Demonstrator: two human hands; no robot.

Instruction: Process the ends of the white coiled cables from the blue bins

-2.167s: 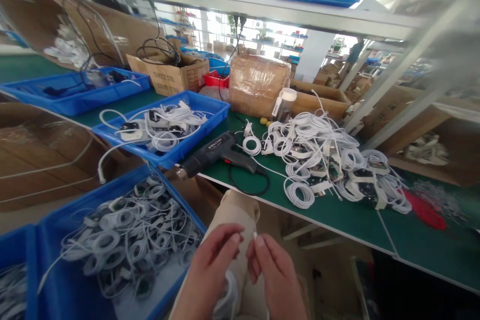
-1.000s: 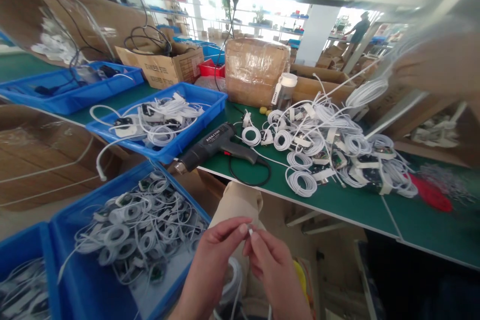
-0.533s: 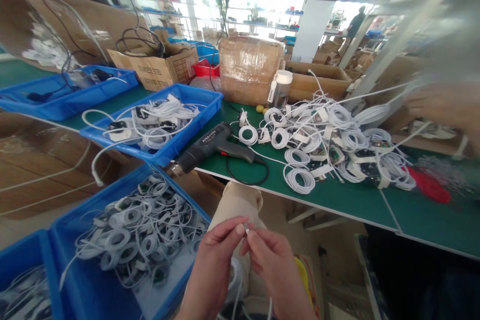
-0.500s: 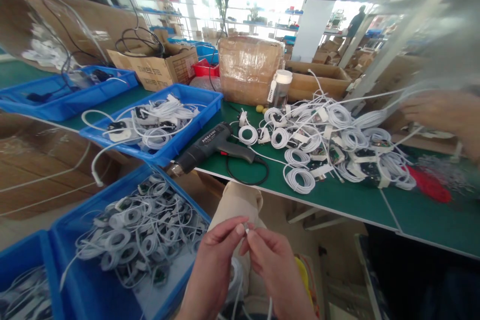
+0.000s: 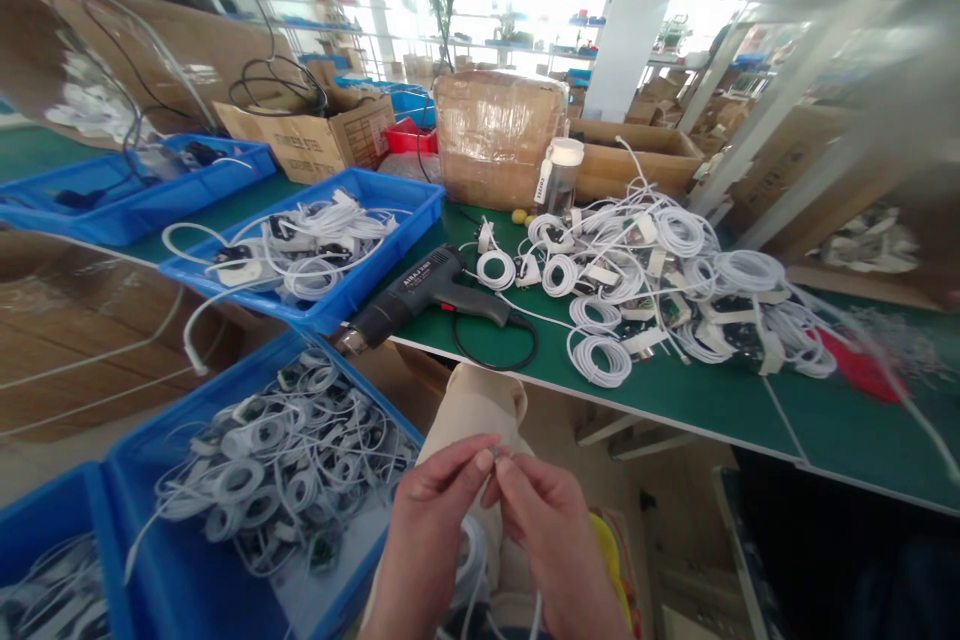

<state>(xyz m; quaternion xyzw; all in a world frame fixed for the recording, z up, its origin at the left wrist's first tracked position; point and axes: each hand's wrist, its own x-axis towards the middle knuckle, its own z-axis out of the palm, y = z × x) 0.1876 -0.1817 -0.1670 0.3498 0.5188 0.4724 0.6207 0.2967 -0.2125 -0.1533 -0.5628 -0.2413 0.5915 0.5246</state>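
Note:
Over my lap, my left hand [image 5: 442,500] and my right hand [image 5: 544,520] meet at their fingertips. Both pinch a tiny grey-white piece [image 5: 495,454], mostly covered by the fingers, so its kind is unclear. Below and between the hands, a coiled white cable [image 5: 471,560] lies on my lap, and a strand of it runs down under my right hand. Just ahead, a dark grey heat gun [image 5: 427,295] rests on the green bench top, its nozzle past the front edge.
White cable coils [image 5: 600,360] with small boards pile up on the bench [image 5: 540,320]. A blue tray [image 5: 420,210] holds plugs and cables. Left of my lap, a large blue bin [image 5: 142,510] contains many coils. A wrapped carton [image 5: 495,135] and a lidded jar [image 5: 562,175] stand behind.
Another person's hand at the right edge has left the view, and a white cable now trails toward that edge over the bench. My hands hold almost the same pose, fingertips drawn slightly closer.

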